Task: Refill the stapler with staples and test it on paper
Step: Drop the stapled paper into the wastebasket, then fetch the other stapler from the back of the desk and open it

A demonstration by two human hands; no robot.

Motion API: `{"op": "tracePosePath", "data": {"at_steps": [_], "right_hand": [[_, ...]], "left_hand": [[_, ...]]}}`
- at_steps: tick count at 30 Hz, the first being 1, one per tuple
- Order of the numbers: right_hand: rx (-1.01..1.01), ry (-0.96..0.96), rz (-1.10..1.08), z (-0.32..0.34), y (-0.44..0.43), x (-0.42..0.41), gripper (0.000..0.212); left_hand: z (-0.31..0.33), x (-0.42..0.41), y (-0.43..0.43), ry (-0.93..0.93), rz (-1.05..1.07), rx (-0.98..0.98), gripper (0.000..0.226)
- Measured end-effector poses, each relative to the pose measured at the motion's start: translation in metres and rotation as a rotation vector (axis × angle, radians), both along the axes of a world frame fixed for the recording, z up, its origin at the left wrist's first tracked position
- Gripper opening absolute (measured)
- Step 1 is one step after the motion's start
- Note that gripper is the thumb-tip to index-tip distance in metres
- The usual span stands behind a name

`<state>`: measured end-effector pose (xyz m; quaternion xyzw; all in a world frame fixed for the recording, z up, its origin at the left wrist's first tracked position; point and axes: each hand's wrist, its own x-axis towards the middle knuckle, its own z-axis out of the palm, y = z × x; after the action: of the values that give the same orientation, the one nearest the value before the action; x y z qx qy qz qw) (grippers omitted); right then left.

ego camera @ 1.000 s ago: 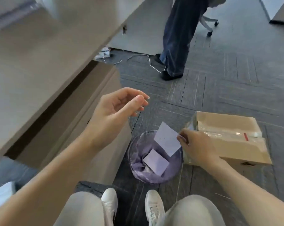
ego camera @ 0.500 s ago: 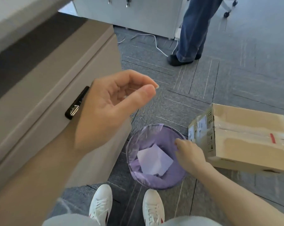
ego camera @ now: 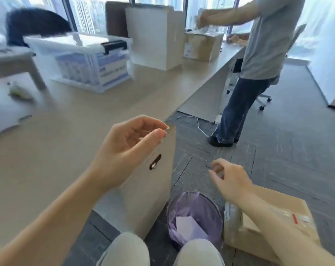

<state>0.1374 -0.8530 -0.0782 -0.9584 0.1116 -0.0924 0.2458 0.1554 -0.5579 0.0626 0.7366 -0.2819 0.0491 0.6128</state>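
A piece of white paper (ego camera: 187, 226) lies inside the purple-lined waste bin (ego camera: 210, 206) on the floor between my knees. My left hand (ego camera: 128, 148) hovers over the desk's right end, fingers loosely curled and apart, holding nothing. My right hand (ego camera: 230, 179) is raised above the bin, fingers loosely bent, also holding nothing. No stapler or staples can be made out; the desk's left side is blurred.
A beige desk (ego camera: 76, 131) carries a clear storage bin (ego camera: 86, 60), a white box (ego camera: 155, 35) and a cardboard box (ego camera: 201, 45). A drawer cabinet (ego camera: 159, 181) stands under it. Another cardboard box (ego camera: 282, 223) lies at my right. A person (ego camera: 258, 54) stands at the desk's far end.
The view has swung up from the floor to the desk. My right hand let go of the paper into the bin and has lifted away. My left hand stays raised.
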Motion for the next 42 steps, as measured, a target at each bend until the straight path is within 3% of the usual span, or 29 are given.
{"op": "tracePosePath", "data": {"at_steps": [5,11,21,29,42], "right_hand": [[0.058,-0.255,0.110,0.102,0.058,-0.013,0.017],[0.182,-0.406,0.364,0.176,0.159,-0.007,0.015],[0.743,-0.373,0.826,0.228,0.376,-0.001,0.013],[1.000,-0.233,1.037,0.223,0.513,-0.017,0.025],[1.066,-0.047,1.107,0.155,0.560,-0.026,0.018]], "left_hand": [[0.057,-0.052,0.091,-0.085,0.155,0.112,0.022],[0.102,-0.092,0.203,-0.135,0.449,0.064,0.018],[0.106,-0.165,0.356,-0.123,0.850,0.088,0.012],[0.081,-0.209,0.430,-0.064,1.088,0.032,0.015],[0.025,-0.232,0.443,0.071,1.149,0.038,0.015]]}}
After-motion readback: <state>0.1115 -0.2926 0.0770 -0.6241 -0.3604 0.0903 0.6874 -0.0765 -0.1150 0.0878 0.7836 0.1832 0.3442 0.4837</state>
